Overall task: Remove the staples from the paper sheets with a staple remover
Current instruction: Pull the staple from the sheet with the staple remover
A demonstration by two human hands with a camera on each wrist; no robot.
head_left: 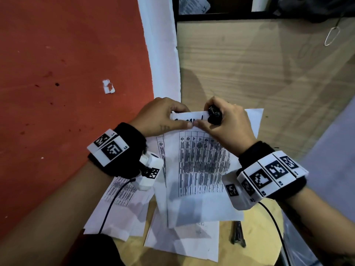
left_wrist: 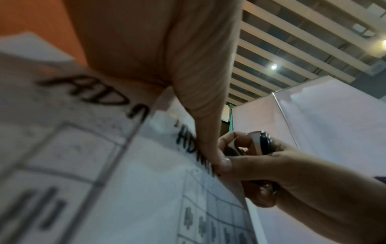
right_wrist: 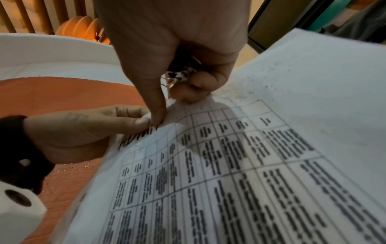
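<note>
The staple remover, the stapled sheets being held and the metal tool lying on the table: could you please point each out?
staple remover (head_left: 214,116), head view, its black body in the right hand.
stapled sheets (head_left: 201,164), head view, middle of the printed table.
metal tool (head_left: 238,235), head view, middle of its length.

An office-like room: printed sheets (head_left: 201,169) litter a round wooden table (head_left: 255,233).
</note>
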